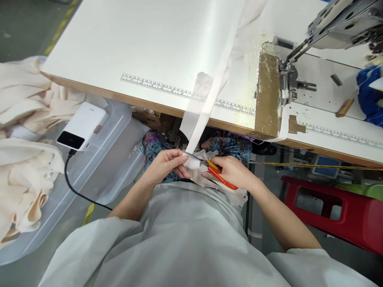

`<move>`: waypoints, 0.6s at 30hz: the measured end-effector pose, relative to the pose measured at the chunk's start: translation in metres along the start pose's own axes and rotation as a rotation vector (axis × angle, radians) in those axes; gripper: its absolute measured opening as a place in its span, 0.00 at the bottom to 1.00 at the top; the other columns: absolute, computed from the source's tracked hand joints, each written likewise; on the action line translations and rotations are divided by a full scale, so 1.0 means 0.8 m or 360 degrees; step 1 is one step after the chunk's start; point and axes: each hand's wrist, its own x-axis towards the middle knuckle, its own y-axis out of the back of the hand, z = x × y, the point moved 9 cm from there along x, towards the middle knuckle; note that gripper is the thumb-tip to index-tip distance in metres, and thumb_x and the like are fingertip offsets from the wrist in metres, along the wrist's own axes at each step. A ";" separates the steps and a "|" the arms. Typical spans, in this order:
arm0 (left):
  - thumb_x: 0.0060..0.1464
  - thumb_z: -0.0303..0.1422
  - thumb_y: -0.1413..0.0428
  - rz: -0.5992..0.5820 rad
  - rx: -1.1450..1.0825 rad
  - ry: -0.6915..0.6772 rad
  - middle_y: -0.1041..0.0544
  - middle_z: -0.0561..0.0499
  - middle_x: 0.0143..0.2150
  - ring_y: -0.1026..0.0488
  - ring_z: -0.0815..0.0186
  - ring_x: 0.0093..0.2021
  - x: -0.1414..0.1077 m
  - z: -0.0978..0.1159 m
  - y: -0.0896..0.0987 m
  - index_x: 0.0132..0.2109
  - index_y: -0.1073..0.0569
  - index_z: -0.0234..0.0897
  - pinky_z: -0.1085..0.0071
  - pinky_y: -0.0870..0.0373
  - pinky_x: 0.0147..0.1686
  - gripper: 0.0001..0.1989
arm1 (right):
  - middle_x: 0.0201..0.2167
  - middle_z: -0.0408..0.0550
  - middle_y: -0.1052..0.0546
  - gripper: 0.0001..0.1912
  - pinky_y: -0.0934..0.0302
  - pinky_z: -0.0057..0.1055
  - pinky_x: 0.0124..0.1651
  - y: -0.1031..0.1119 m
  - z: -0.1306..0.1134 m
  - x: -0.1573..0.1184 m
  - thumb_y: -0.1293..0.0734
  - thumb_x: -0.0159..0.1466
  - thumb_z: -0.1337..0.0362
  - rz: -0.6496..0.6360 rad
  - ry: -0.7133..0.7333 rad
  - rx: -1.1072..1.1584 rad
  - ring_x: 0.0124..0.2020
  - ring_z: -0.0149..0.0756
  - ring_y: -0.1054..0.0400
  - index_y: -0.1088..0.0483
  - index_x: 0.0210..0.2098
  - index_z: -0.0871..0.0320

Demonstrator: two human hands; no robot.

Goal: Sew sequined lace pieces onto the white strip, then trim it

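My left hand (172, 162) pinches the lower end of a long white fabric strip (211, 97), which runs down over the table edge toward my lap. In my right hand (231, 170) is a pair of scissors (220, 178) with red and yellow handles. Their blades point left and lie across the strip, right by my left fingertips. Whether the blades are parted is hard to make out. Pale cloth (202, 179) rests on my lap beneath both hands. A sheer band (196, 107) hangs beside the strip over the same edge.
A white table (143, 44) with a printed ruler lies ahead. The sewing machine (344, 28) stands at right, near a wooden-handled tool (345, 107) and blue cloth (369, 95). To the left, a power bank (82, 126) sits on a plastic bin (119, 131) holding cream fabric (26, 175). A red stool (338, 211) is at lower right.
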 end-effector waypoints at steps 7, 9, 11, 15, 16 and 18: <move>0.49 0.49 0.36 -0.0025 0.0034 0.0027 0.20 0.47 0.24 0.20 0.64 0.26 0.003 -0.008 0.000 0.35 0.27 0.33 0.76 0.25 0.27 0.21 | 0.19 0.38 0.41 0.27 0.56 0.29 0.27 -0.015 0.018 -0.008 0.44 0.66 0.38 -0.0034 -0.0054 0.0115 0.21 0.32 0.48 0.47 0.24 0.52; 0.51 0.48 0.37 -0.0053 0.0056 0.0016 0.20 0.46 0.25 0.20 0.64 0.27 0.005 -0.009 -0.001 0.39 0.27 0.32 0.75 0.25 0.29 0.21 | 0.19 0.38 0.41 0.26 0.56 0.29 0.27 -0.015 0.017 -0.008 0.44 0.66 0.39 -0.0048 -0.0043 0.0129 0.21 0.32 0.49 0.47 0.25 0.52; 0.54 0.45 0.39 -0.0067 0.0116 0.0001 0.20 0.47 0.26 0.20 0.64 0.29 0.007 -0.010 0.000 0.46 0.27 0.31 0.74 0.24 0.30 0.21 | 0.19 0.38 0.41 0.26 0.56 0.29 0.26 -0.012 0.017 -0.008 0.44 0.66 0.39 -0.0021 -0.0039 0.0163 0.21 0.31 0.50 0.47 0.25 0.53; 0.58 0.41 0.45 0.0017 0.0278 -0.0048 0.18 0.41 0.41 0.19 0.63 0.32 0.012 -0.011 0.017 0.57 0.32 0.32 0.71 0.24 0.29 0.24 | 0.20 0.38 0.42 0.26 0.54 0.29 0.26 -0.008 0.021 -0.016 0.43 0.65 0.39 0.0046 -0.0081 0.0304 0.22 0.31 0.50 0.49 0.24 0.52; 0.59 0.41 0.46 0.0070 0.0343 -0.0097 0.20 0.39 0.47 0.20 0.64 0.32 0.014 -0.008 0.024 0.57 0.31 0.32 0.71 0.25 0.28 0.23 | 0.20 0.37 0.43 0.26 0.54 0.29 0.26 -0.009 0.024 -0.020 0.42 0.65 0.39 0.0059 -0.0106 0.0350 0.22 0.31 0.50 0.50 0.24 0.52; 0.60 0.40 0.49 0.0265 0.0542 -0.0286 0.22 0.39 0.53 0.21 0.65 0.34 0.017 0.008 0.038 0.55 0.29 0.33 0.72 0.27 0.27 0.20 | 0.20 0.37 0.44 0.26 0.53 0.29 0.27 -0.013 0.031 -0.029 0.42 0.65 0.39 0.0085 -0.0155 0.0444 0.23 0.31 0.49 0.50 0.24 0.52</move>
